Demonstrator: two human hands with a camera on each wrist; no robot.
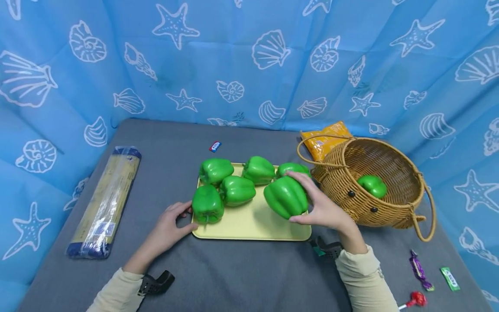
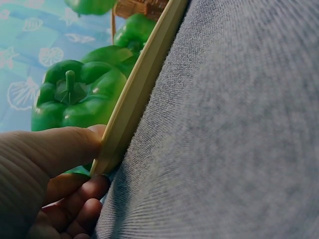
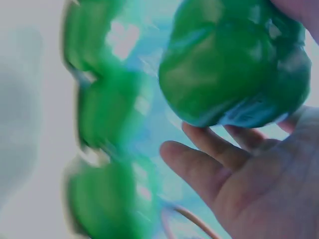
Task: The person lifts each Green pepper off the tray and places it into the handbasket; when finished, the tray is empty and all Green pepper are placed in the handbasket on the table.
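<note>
Green pepper in right hand, above tray.

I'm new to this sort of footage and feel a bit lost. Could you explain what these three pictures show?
There's no machine here, just a person's bare hands above a grey tabletop. The wide picture comes from a camera worn on the head, looking forward and down. The two close ones come from cameras on the wrists, each watching its own hand; the right one is partly blurred.

The left hand pinches the rim of a pale yellow tray bearing five green bell peppers. The right hand holds another bell pepper above it. One more pepper lies in the wicker basket. Around them lie an orange packet, a long clear-wrapped pack, a red lollipop and small wrapped sweets.
</note>
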